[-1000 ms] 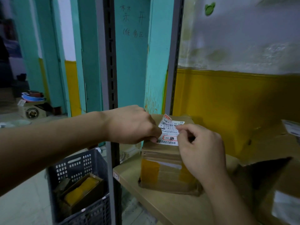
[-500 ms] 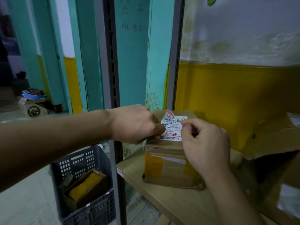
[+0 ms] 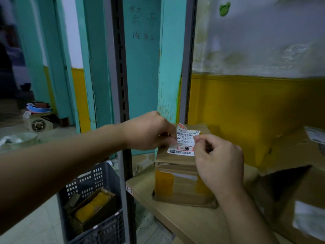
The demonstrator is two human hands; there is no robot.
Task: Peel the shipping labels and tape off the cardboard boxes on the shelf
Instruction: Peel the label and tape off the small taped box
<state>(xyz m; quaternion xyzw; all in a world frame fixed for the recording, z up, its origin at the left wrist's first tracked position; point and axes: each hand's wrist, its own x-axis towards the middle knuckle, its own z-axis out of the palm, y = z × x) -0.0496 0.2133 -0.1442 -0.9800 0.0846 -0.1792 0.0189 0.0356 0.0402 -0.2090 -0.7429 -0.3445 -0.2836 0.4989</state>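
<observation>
Still we pinch the shipping label (image 3: 184, 147) from both sides, as half a second ago: our left hand (image 3: 149, 131) has its grip closed on the left edge, our right hand (image 3: 219, 164) on the right edge. More of the label's lower strip shows now. It reads "948" above a barcode, with a red-framed stamp below; the smaller print is too fine to read. A tag (image 3: 129, 191) on the shelf (image 3: 184, 221) edge says "1-7". The label stands lifted over the brown cardboard box (image 3: 175, 191), which sits on the shelf with yellow tape (image 3: 163, 184) across its front.
</observation>
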